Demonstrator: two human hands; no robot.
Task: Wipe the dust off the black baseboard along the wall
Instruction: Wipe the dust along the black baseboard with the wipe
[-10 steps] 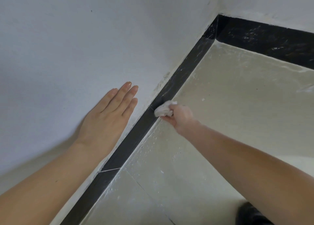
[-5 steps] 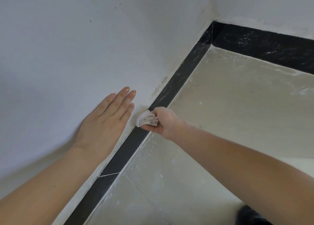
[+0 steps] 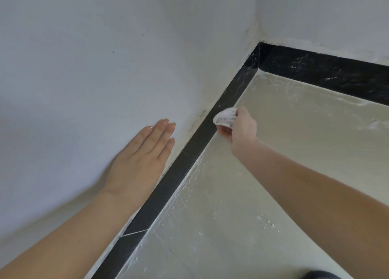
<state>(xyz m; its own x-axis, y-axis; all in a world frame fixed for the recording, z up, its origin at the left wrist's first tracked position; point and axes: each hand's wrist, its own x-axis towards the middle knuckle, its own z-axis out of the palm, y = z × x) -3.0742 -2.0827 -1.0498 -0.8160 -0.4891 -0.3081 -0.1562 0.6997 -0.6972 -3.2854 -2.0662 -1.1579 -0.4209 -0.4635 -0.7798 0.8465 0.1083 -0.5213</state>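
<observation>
Mid-wipe, our right hand (image 3: pixel 242 129) pinches the wadded cloth (image 3: pixel 225 117) against the black baseboard (image 3: pixel 185 165); next we should reach the speckled upper-right corner.

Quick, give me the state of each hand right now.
Left hand: open, flat on the wall.
Right hand: holding a cloth against the baseboard.

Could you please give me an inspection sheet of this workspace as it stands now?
Surface: pale floor, white specks along its edge.
Job's things: black baseboard along the wall, whitish marks near the corner; crumpled white cloth against it.
Clutter: dark object at the bottom edge, unidentifiable.
Hands: right hand grips the cloth; left hand flat on the wall.
Cables: nothing seen.
Surroundings: white far wall joins at the corner.
</observation>
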